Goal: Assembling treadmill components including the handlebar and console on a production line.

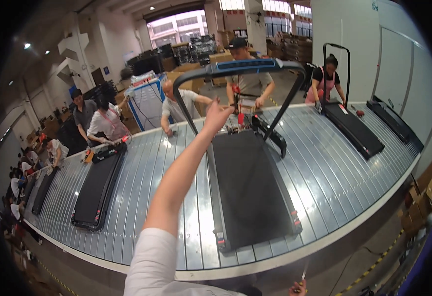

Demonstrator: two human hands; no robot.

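A: What is the left hand's [217, 114] grip doing?

B: It is reaching out at the end of a long, bare forearm, fingers spread and loose, pinching nothing. It is hovering just at the front of the treadmill [248, 190], close to the left upright of the handlebar frame [240, 66]; I cannot tell whether a fingertip is touching it.

A: And the right hand [297, 287]?

B: It is only peeking in at the bottom edge, nearer than the treadmill's rear end. It is curling around a thin tool, though I cannot tell what kind or how firmly.

A: Where is the treadmill lying?

B: It is lying flat on the ribbed metal conveyor [324, 172], black belt upward, with its handlebar frame arching up at the far end and a blue panel across the top.

A: What is around it?

B: To the treadmill's left, another flat treadmill [96, 190] is riding on the same conveyor, and to its right a third [352, 128] is standing with a thin upright frame. Beyond the treadmill's far end, a person in a cap [248, 81] is leaning in with both hands, a person in a grey shirt [179, 106] is bending beside them, and a person in a pink apron [327, 81] is working at the third treadmill.
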